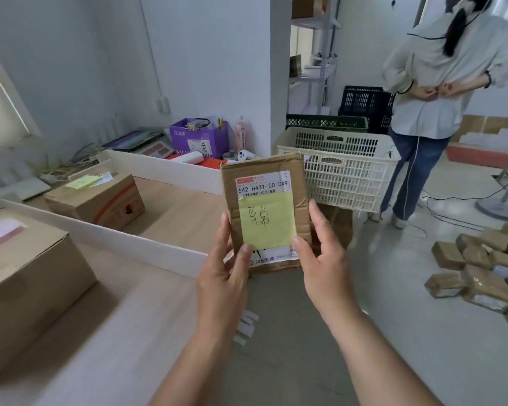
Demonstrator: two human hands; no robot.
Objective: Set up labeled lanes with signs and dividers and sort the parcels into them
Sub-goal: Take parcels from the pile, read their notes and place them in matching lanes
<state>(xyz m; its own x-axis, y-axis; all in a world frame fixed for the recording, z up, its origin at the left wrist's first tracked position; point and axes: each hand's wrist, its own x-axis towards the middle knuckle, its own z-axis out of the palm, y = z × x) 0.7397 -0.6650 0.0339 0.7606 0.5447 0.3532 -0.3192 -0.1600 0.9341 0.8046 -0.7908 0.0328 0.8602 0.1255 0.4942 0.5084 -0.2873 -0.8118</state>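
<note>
Tabletop [170,218] of pale wood is taken as the landmark; it is split into lanes by two upright white dividers, one [106,238] crossing its middle and one [162,168] along its far edge. A large cardboard box [27,276] is seen in the near lane, left of the middle divider. A smaller box [97,197] with a green note on top is seen in the lane between the dividers. Off the table's right end a cream slatted crate [340,168] is set on the floor, and a heap of small brown parcels [481,268] lies well beyond it. A flat cardboard parcel [266,212] is held upright over the table's right edge, gripped at its lower sides by the left hand [223,276] and right hand [323,259], thumbs pressed on its front. A yellow sticky note [267,221] with handwriting is stuck over its shipping label.
</note>
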